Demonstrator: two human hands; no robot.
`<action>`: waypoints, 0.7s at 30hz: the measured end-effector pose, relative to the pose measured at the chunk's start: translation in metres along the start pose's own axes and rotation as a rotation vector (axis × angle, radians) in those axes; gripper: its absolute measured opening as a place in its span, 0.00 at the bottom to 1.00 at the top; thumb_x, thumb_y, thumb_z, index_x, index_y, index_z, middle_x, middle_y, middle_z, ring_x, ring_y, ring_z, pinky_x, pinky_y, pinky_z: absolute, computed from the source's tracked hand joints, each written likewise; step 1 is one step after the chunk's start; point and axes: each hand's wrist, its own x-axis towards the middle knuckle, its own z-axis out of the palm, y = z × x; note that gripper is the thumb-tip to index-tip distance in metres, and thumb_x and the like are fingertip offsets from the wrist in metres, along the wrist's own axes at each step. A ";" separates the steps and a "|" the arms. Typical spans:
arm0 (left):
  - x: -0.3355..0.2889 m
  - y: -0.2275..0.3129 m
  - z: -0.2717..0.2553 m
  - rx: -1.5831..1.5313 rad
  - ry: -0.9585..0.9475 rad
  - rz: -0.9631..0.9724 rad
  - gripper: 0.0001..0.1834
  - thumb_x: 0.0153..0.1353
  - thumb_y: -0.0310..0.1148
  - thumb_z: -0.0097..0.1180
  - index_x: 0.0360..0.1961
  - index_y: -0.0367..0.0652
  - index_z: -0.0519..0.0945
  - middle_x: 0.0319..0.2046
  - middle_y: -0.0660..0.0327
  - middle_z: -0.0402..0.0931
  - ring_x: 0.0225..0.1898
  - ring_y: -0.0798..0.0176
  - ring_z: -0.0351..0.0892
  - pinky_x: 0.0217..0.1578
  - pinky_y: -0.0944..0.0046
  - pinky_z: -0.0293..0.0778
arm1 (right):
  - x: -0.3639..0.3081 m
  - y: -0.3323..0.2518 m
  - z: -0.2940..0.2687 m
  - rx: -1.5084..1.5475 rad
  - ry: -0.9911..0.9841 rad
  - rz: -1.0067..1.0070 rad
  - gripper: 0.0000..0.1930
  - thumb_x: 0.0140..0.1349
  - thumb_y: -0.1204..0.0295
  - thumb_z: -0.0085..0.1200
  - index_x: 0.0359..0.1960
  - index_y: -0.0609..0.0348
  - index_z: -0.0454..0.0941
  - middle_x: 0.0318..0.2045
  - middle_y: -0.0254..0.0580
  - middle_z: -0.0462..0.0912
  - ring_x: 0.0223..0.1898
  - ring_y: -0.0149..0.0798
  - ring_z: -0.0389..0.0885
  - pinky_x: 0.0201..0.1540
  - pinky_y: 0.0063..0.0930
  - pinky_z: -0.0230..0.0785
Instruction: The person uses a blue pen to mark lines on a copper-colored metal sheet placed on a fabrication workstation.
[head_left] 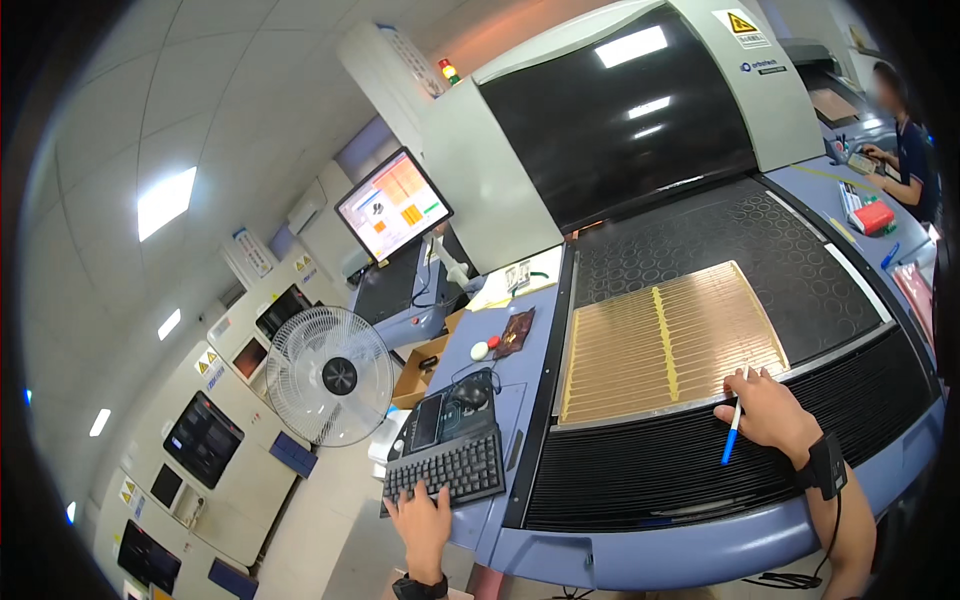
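At the lower left, my left hand (422,522) rests its spread fingers on the near edge of a black keyboard (455,468). My right hand (776,412) is closed around a white marker pen (731,440) with a blue end that points down toward me. The fingers of that hand reach the near right corner of a flat copper-coloured panel (615,345). Fine lines run across the panel, with a yellowish strip down its middle. It lies on the black dimpled bed (730,235) of a large machine. Part of the pen is hidden under my fingers.
Ribbed black bellows (690,480) lie in front of the panel. Left of the bed are a mouse (470,393), a dark red packet (515,332) and a monitor (394,205). A round fan (331,376) stands farther left. Another person (908,150) sits at the far right.
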 end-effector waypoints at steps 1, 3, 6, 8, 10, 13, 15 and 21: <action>0.000 -0.007 -0.004 0.028 -0.138 -0.087 0.27 0.67 0.48 0.59 0.52 0.33 0.83 0.46 0.48 0.86 0.56 0.40 0.80 0.72 0.35 0.53 | 0.000 0.003 0.002 -0.009 -0.003 -0.029 0.22 0.68 0.55 0.61 0.48 0.65 0.78 0.45 0.62 0.82 0.53 0.65 0.79 0.57 0.53 0.75; 0.003 -0.009 -0.014 -0.071 -0.103 -0.095 0.24 0.66 0.46 0.60 0.50 0.34 0.84 0.42 0.49 0.87 0.52 0.42 0.82 0.70 0.38 0.57 | 0.002 0.006 0.007 -0.006 -0.004 -0.032 0.22 0.68 0.55 0.60 0.47 0.65 0.78 0.46 0.62 0.82 0.53 0.66 0.79 0.58 0.53 0.74; 0.005 0.014 -0.028 -0.312 0.004 -0.032 0.19 0.65 0.41 0.63 0.47 0.35 0.86 0.36 0.50 0.88 0.45 0.45 0.85 0.64 0.46 0.67 | 0.001 -0.003 0.003 0.033 -0.005 -0.007 0.22 0.68 0.56 0.61 0.48 0.65 0.78 0.46 0.64 0.82 0.55 0.65 0.79 0.58 0.53 0.74; 0.011 0.045 -0.027 -0.641 0.048 0.104 0.15 0.64 0.35 0.65 0.47 0.35 0.86 0.36 0.50 0.88 0.42 0.48 0.86 0.51 0.57 0.78 | 0.005 -0.003 0.006 -0.018 0.001 -0.032 0.21 0.68 0.57 0.61 0.49 0.65 0.77 0.45 0.65 0.83 0.54 0.66 0.80 0.57 0.53 0.75; 0.016 0.096 -0.032 -0.856 -0.164 0.164 0.15 0.64 0.35 0.65 0.46 0.35 0.86 0.37 0.50 0.88 0.43 0.49 0.86 0.50 0.57 0.78 | 0.004 -0.002 0.001 0.037 0.039 -0.037 0.21 0.68 0.59 0.61 0.51 0.67 0.76 0.42 0.66 0.84 0.50 0.67 0.82 0.53 0.53 0.76; 0.012 0.161 -0.040 -0.948 -0.331 0.495 0.14 0.65 0.34 0.64 0.47 0.36 0.86 0.42 0.49 0.87 0.47 0.49 0.87 0.51 0.57 0.79 | 0.018 -0.021 0.019 0.315 0.173 -0.155 0.25 0.68 0.60 0.60 0.57 0.69 0.74 0.40 0.68 0.84 0.44 0.65 0.85 0.49 0.53 0.77; 0.013 0.197 -0.033 -0.987 -0.361 0.647 0.13 0.67 0.34 0.62 0.47 0.37 0.87 0.43 0.49 0.88 0.46 0.49 0.87 0.51 0.58 0.79 | 0.026 -0.048 0.021 0.283 0.192 -0.188 0.30 0.67 0.58 0.62 0.64 0.65 0.72 0.41 0.65 0.85 0.44 0.63 0.86 0.47 0.49 0.77; 0.021 0.261 0.001 -1.347 -0.828 0.597 0.18 0.74 0.37 0.55 0.35 0.31 0.85 0.29 0.60 0.84 0.33 0.72 0.77 0.37 0.68 0.71 | 0.048 -0.064 0.058 0.380 0.391 -0.165 0.30 0.68 0.67 0.59 0.67 0.69 0.66 0.43 0.66 0.83 0.44 0.65 0.84 0.46 0.53 0.78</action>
